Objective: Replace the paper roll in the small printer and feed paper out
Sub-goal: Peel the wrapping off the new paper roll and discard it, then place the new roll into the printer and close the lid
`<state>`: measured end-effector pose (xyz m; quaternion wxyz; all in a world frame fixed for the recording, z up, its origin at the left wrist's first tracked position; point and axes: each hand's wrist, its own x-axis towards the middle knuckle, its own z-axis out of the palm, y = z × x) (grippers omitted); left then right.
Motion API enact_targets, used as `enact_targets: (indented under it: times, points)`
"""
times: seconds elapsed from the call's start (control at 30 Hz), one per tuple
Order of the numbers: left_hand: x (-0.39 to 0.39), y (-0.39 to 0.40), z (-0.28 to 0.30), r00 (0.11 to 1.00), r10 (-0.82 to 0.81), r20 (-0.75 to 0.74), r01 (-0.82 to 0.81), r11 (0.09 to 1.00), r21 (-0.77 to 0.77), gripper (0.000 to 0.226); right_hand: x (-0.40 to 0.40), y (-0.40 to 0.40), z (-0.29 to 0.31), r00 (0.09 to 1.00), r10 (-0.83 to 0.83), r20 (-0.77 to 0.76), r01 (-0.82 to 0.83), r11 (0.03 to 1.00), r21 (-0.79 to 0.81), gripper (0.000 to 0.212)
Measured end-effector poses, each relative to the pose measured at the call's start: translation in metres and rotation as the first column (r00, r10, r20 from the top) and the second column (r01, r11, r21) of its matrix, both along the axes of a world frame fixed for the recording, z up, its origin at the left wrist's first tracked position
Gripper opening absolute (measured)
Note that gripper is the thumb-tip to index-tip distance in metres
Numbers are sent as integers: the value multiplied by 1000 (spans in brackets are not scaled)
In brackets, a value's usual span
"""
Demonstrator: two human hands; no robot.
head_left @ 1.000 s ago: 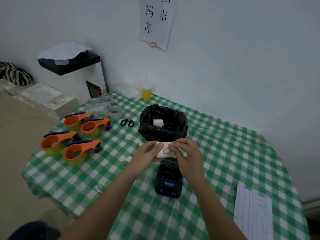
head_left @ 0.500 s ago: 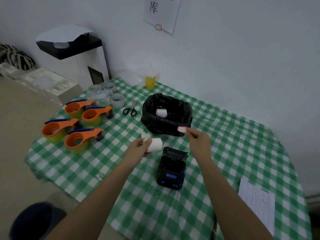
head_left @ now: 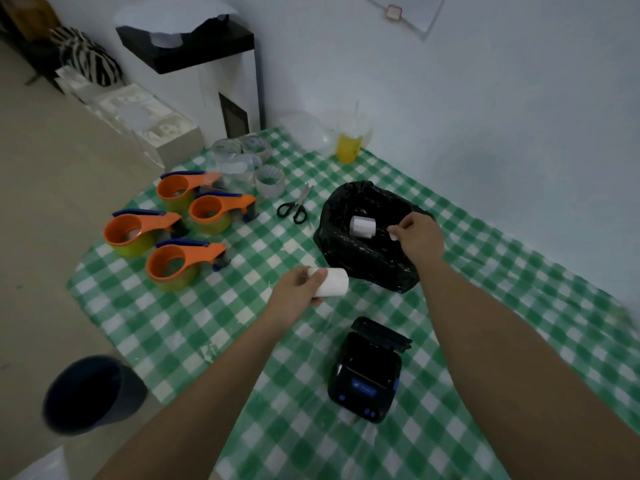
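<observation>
A small black printer [head_left: 365,370] sits on the green checked tablecloth with its lid raised at the back. My left hand [head_left: 294,294] holds a white paper roll [head_left: 331,281] above the cloth, up and left of the printer. My right hand [head_left: 420,237] is over the right rim of a black bag-lined bin [head_left: 367,258], pinching a small whitish scrap [head_left: 393,234] between its fingertips. Another white roll [head_left: 362,226] lies inside the bin.
Several orange tape dispensers [head_left: 183,233] stand at the left of the table, with clear tape rolls [head_left: 269,180] and black scissors [head_left: 293,206] behind them. A yellow drink cup [head_left: 348,147] stands by the wall. A dark bucket [head_left: 88,393] is on the floor at the left.
My hands have parted: the right hand pulled a small scrap off the roll and carried it over the bin. The left hand keeps the roll, left of the printer.
</observation>
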<state>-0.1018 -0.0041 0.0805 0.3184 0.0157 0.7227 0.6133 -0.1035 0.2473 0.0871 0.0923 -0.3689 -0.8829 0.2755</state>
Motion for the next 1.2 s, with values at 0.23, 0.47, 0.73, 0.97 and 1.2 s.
enact_targets:
  times: [0.23, 0.47, 0.73, 0.97, 1.2]
  points:
    - [-1, 12, -5, 1000, -30, 3, 30, 999, -11, 39, 12, -3, -6, 998, 65, -4, -65, 996, -59, 32]
    - [16, 20, -3, 992, -119, 31, 119, 993, 19, 37, 89, -68, 13, 949, 116, -294, -210, 927, -310, 22]
    - [52, 15, -6, 896, -434, 94, 435, 900, 0, 25, 176, -114, -22, 969, 142, -202, -226, 839, -494, 35]
    - [67, 12, -19, 880, -467, 92, 466, 884, 29, 40, 200, -135, -34, 933, -195, -303, -43, 776, -630, 26]
    - [68, 13, -27, 873, -471, 123, 476, 879, -12, 43, 208, -143, -43, 890, -291, -352, -13, 754, -656, 28]
